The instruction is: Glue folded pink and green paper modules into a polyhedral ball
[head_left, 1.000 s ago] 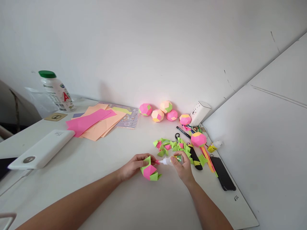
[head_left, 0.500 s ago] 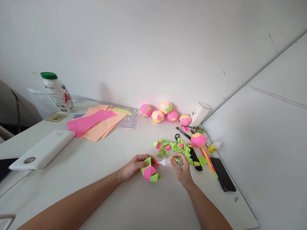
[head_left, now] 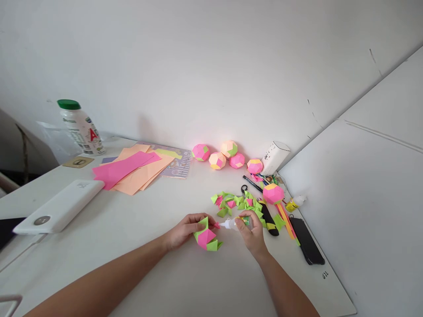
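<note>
My left hand [head_left: 181,230] grips a folded pink and green paper assembly [head_left: 206,237] that rests on the white table [head_left: 139,264]. My right hand [head_left: 251,233] is closed round a small glue bottle [head_left: 233,223], lying sideways, with its nozzle touching the pink tip of the paper piece. Just behind both hands lies a heap of small green and pink folded paper units [head_left: 236,202].
Several finished paper balls [head_left: 218,159] sit by the wall, one more [head_left: 273,193] near scissors [head_left: 244,189], pens and paper strips. A black phone [head_left: 307,246], a white box [head_left: 275,156], coloured sheets [head_left: 132,169], a white power bank [head_left: 59,206] and a bottle [head_left: 81,127] stand around.
Almost nothing has moved; my right hand has shifted a touch with the glue bottle's nozzle staying at the paper piece.
</note>
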A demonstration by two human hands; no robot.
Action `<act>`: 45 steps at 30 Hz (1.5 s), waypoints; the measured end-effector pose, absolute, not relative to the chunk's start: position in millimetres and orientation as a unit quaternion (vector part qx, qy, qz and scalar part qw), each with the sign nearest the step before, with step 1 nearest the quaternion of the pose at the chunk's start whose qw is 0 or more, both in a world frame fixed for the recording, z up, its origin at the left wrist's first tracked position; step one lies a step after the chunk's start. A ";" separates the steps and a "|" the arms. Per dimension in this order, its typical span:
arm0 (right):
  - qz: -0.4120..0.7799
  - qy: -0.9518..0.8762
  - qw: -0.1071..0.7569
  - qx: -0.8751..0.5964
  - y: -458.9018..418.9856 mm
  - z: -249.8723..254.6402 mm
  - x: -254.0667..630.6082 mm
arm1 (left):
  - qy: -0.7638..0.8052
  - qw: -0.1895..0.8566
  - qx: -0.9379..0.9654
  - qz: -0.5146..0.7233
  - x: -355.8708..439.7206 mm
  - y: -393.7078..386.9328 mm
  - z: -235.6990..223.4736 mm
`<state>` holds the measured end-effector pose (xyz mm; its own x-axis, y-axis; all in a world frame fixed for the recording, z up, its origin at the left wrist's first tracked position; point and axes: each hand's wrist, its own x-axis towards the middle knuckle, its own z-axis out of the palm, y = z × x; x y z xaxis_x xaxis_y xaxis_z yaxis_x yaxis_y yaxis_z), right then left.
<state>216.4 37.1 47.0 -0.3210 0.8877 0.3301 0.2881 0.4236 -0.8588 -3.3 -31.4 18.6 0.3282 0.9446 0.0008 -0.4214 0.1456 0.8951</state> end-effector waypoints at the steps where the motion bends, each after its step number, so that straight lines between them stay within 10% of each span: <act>1: 0.358 -0.730 0.422 -0.401 36.9 46.6 216.2 | 0.305 0.693 0.429 0.492 -3.4 -31.4 18.5; 45: 0.459 -0.672 0.418 -0.405 38.3 32.1 217.2 | 0.305 0.683 0.447 0.491 -3.8 -31.7 18.9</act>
